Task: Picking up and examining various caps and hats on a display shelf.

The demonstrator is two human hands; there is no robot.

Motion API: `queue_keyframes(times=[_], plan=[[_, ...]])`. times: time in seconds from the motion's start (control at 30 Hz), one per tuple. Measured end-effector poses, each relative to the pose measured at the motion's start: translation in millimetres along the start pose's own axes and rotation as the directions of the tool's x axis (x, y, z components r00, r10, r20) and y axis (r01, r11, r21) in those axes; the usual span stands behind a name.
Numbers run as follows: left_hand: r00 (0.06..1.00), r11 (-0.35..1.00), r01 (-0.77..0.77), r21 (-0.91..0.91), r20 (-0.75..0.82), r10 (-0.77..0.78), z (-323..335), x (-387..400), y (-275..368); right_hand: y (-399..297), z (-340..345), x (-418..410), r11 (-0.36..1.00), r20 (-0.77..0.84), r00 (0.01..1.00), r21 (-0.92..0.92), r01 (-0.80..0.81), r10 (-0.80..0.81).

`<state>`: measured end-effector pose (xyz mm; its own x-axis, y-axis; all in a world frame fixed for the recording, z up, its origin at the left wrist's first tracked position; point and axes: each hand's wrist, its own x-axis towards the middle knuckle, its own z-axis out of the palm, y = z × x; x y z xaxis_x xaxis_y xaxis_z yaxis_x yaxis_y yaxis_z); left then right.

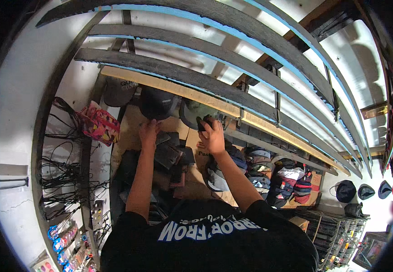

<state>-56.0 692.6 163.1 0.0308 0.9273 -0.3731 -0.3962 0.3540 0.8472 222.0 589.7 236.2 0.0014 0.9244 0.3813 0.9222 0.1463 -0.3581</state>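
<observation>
Three caps hang in a row below a pale wooden slat: a dark cap with lettering (120,91), a black cap (158,103) and a grey-green cap (196,112). My left hand (149,132) is raised under the black cap, its fingertips at the brim; whether it grips the brim I cannot tell. At the right edge of the grey-green cap, my right hand (212,136) has its fingers bent around a small black thing (205,124), perhaps part of a cap. Dark wallets or small boxes (169,153) lie piled on cardboard between my forearms.
Stacked caps (259,163) fill the shelf to the right. Overhead run long wooden slats (183,44). A colourful patterned bag (99,124) and dark cords (60,176) hang at the left. Hats (346,191) hang on the far right wall.
</observation>
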Motion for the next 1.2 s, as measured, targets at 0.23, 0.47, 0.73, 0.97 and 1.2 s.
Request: queue_keyframes(times=[0.23, 0.47, 0.73, 0.97, 1.2], plan=[[0.998, 0.998, -0.008, 0.058, 0.063, 0.004, 0, -18, -5, 7, 0, -4, 0.998, 0.049, 0.998, 0.058, -0.036, 0.033], [0.997, 0.998, 0.036, 0.049, 0.073, -0.040, -7, -16, -2, 16, -23, -37, 0.999, 0.016, 1.000, 0.033, -0.016, 0.015], [0.999, 1.000, -0.029, 0.006, -0.044, 0.029, -12, 14, -9, 22, -73, -104, 0.992, -0.058, 0.991, 0.028, -0.122, 0.124], [0.998, 0.982, -0.007, 0.189, -0.052, 0.018, -7, 19, -2, 42, -95, -153, 0.983, -0.101, 0.978, -0.020, -0.184, 0.181], [0.988, 0.989, -0.002, 0.149, -0.151, 0.025, 9, -8, -8, 47, -95, -182, 0.979, -0.108, 0.974, -0.019, -0.203, 0.200]])
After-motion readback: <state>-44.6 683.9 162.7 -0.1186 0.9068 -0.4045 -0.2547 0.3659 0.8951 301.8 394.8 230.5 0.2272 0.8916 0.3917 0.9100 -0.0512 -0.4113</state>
